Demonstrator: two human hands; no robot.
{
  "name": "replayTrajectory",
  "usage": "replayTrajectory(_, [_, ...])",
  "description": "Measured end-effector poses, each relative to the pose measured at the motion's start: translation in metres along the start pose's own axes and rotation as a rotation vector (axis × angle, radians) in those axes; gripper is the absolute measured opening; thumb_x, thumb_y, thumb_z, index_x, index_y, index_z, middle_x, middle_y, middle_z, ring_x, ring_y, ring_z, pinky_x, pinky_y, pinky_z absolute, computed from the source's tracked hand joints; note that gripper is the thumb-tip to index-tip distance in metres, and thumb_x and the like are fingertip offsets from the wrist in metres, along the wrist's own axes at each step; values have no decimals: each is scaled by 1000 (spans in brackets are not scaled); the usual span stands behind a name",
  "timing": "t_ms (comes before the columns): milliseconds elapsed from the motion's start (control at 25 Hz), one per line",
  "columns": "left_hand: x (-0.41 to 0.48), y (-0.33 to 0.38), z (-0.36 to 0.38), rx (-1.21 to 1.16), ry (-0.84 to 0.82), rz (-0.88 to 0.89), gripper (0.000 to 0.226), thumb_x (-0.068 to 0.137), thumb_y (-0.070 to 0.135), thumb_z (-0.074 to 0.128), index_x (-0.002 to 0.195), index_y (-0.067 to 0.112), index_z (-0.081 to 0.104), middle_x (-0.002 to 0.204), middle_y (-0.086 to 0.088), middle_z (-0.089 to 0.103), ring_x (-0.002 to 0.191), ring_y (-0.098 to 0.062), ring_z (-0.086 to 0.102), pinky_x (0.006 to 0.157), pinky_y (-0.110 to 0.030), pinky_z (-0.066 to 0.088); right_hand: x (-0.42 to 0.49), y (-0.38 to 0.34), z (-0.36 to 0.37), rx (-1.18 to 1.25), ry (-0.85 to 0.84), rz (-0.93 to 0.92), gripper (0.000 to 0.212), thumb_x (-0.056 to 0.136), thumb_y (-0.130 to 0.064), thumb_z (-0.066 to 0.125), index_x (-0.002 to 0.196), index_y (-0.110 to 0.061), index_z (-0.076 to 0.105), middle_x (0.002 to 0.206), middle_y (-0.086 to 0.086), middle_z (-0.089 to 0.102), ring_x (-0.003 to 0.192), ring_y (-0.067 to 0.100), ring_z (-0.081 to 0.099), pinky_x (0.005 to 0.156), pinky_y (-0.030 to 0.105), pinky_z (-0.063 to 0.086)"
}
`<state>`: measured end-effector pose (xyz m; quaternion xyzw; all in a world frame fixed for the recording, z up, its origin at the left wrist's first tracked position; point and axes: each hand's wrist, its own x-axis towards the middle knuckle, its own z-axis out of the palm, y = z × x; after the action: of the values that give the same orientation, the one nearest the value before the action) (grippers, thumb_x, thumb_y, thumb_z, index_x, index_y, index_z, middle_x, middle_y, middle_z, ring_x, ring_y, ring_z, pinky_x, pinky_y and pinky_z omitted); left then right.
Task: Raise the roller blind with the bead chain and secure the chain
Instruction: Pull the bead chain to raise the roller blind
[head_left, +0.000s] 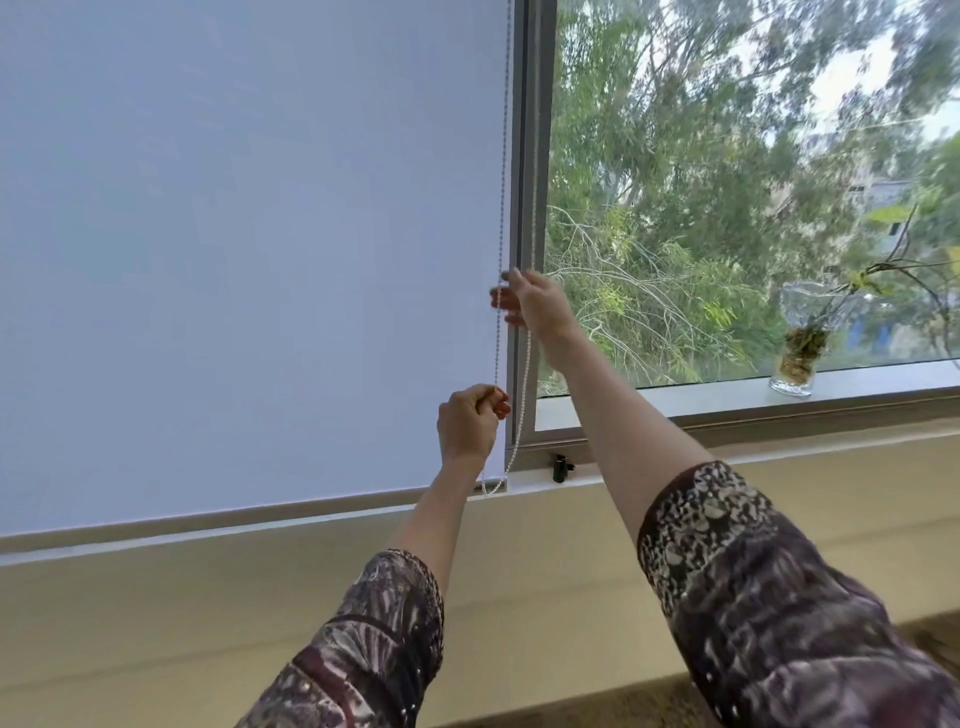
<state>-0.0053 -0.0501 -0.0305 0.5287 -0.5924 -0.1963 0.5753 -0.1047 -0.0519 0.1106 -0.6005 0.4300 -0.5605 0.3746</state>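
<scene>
A pale roller blind (249, 249) covers the left window, its bottom bar (260, 512) down near the sill. A white bead chain (503, 171) hangs in a loop along the blind's right edge, beside the grey window frame (530, 156). My left hand (470, 421) is closed on the left strand of the chain, low down. Higher up, my right hand (530, 301) has its fingers around the chain at the frame. The loop's bottom (493, 488) dangles just above the sill.
A small black chain clip or latch (560, 466) sits on the sill below the frame. At the right, a glass vase with a plant (797, 338) stands on the window ledge (727, 395). Trees show through the uncovered right pane.
</scene>
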Motion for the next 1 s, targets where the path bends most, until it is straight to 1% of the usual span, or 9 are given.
replayTrajectory(80, [-7, -4, 2, 13, -29, -13, 24, 91, 12, 55, 77, 20, 73, 66, 6, 72, 68, -11, 71, 78, -36, 59, 8, -27, 8, 79, 18, -84, 32, 100, -18, 38, 121, 3, 51, 113, 22, 63, 91, 22, 59, 76, 33, 47])
replayTrajectory(160, [-11, -8, 3, 28, -42, -24, 24, 91, 13, 55, 78, 21, 73, 67, 6, 73, 69, -11, 71, 77, -35, 59, 12, -44, 17, 142, 84, -159, 29, 100, -18, 39, 118, -2, 54, 91, 13, 64, 73, 16, 57, 64, 28, 47])
replayTrajectory(280, [-7, -11, -1, 98, -55, -23, 23, 90, 15, 54, 81, 21, 74, 74, 4, 76, 74, -13, 71, 79, -34, 59, 15, -44, 28, 107, 199, -261, 25, 99, -16, 39, 94, -11, 63, 62, 0, 49, 52, 9, 38, 49, 26, 29])
replayTrajectory(360, [0, -16, -5, 128, -117, -46, 22, 91, 16, 55, 79, 21, 73, 77, 3, 76, 77, -15, 71, 81, -36, 58, 11, -34, 35, 67, 207, -295, 26, 97, -12, 40, 81, -14, 60, 59, -1, 46, 51, 10, 36, 49, 26, 26])
replayTrajectory(480, [4, -31, -12, 130, -256, -101, 17, 91, 17, 57, 90, 15, 74, 85, 0, 77, 85, -14, 71, 90, -38, 55, 0, -8, 35, -8, 195, -312, 26, 96, -12, 39, 78, -14, 57, 58, -2, 45, 50, 9, 35, 46, 23, 25])
replayTrajectory(640, [4, -39, -24, 107, -326, -148, 27, 87, 11, 60, 113, 9, 69, 107, -7, 74, 99, -15, 67, 92, -23, 47, -15, 35, 26, -92, 165, -252, 25, 96, -9, 39, 79, -10, 57, 63, 6, 49, 54, 14, 38, 49, 26, 28])
replayTrajectory(800, [19, -14, -31, -57, -272, -156, 31, 86, 6, 53, 112, 8, 69, 105, -11, 74, 102, -19, 66, 99, -35, 48, -28, 69, 19, -162, 147, -208, 23, 95, -5, 41, 79, -5, 58, 61, 2, 50, 57, 15, 42, 54, 26, 32])
replayTrajectory(920, [27, 17, -30, -326, -189, -189, 26, 91, 16, 54, 109, 6, 70, 103, -13, 74, 90, -17, 69, 89, -39, 49, -38, 87, 18, -186, 111, -194, 22, 95, -7, 42, 80, -5, 58, 59, -2, 49, 52, 10, 39, 49, 19, 30])
replayTrajectory(1000, [33, 39, -29, -453, -162, -179, 27, 93, 24, 56, 107, 6, 71, 103, -13, 74, 91, -18, 70, 86, -38, 50, -42, 96, 18, -169, 85, -153, 23, 95, -7, 41, 82, -6, 59, 61, 0, 50, 51, 12, 37, 48, 23, 30])
